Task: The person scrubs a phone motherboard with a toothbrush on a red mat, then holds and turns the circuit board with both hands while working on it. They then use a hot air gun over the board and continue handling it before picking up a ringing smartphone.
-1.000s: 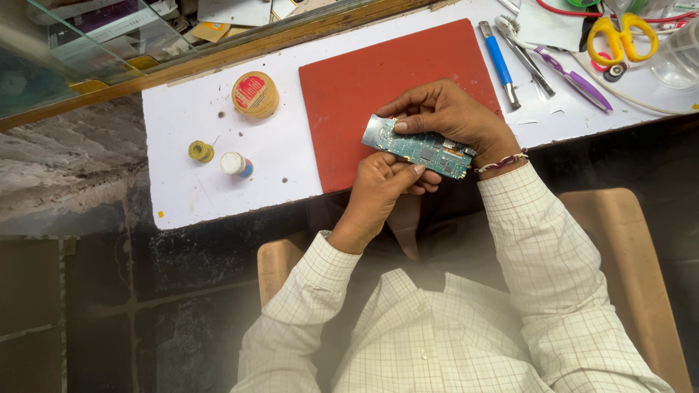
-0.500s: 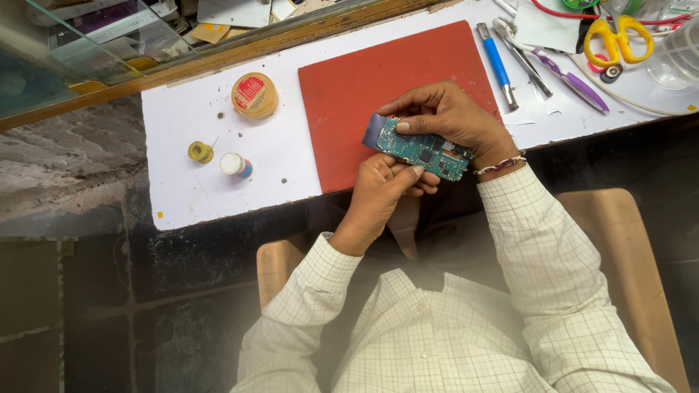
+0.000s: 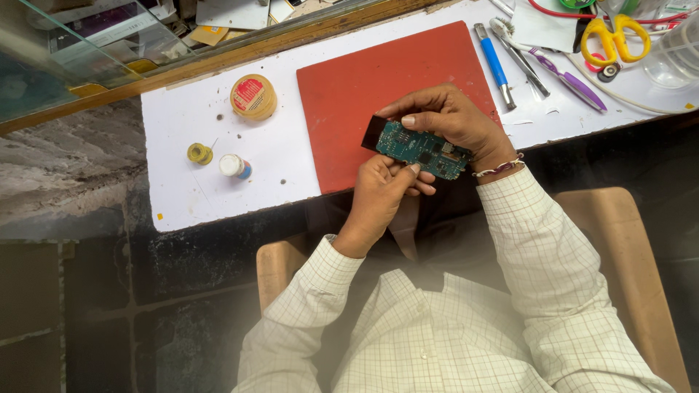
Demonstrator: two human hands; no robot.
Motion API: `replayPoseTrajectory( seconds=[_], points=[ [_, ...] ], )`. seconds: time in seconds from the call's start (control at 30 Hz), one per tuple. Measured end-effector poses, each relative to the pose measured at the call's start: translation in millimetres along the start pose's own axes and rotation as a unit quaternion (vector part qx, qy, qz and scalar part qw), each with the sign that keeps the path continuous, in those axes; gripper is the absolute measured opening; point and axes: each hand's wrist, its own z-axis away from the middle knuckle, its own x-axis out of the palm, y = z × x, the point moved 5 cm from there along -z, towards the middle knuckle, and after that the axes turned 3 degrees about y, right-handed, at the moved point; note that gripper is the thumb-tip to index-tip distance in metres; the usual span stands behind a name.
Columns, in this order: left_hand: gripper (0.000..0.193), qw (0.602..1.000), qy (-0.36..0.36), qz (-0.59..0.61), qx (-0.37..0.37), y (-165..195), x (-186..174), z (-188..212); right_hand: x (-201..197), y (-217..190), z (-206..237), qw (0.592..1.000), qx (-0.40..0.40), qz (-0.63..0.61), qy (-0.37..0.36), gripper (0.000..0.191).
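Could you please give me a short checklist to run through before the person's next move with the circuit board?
1. Circuit board held by both hands: ok, the left hand grips from below and the right hand from above.
2. Board kept over the red mat: ok, though its right end passes the mat's edge.
3. Board lifted or resting on the mat: cannot tell.
4. Blue-handled tool within reach: ok, it lies just right of the mat.
5. Small bottle and yellow spool apart from the hands: ok, both sit left of the mat.
6. Component damage: cannot tell, too small.
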Motion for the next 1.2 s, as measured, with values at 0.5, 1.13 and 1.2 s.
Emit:
replayPoseTrajectory(
  seconds=[0.5, 1.13, 1.2],
  points=[
    [0.022, 0.994, -0.016, 0.107, -0.031, 17.0, -10.9, -1.0, 9.4, -9.6, -0.1, 0.995, 0.068, -0.052, 0.05, 0.034],
    [0.022, 0.996, -0.007, 0.089, -0.02, 17.4, -8.4, -0.6, 8.6, -8.5, -0.5, 0.996, 0.065, -0.034, 0.052, 0.033],
    [0.022, 0.996, -0.005, 0.084, -0.016, 17.3, -8.2, -0.6, 8.9, -8.5, -0.7, 0.997, 0.06, -0.033, 0.047, 0.034]
  ],
)
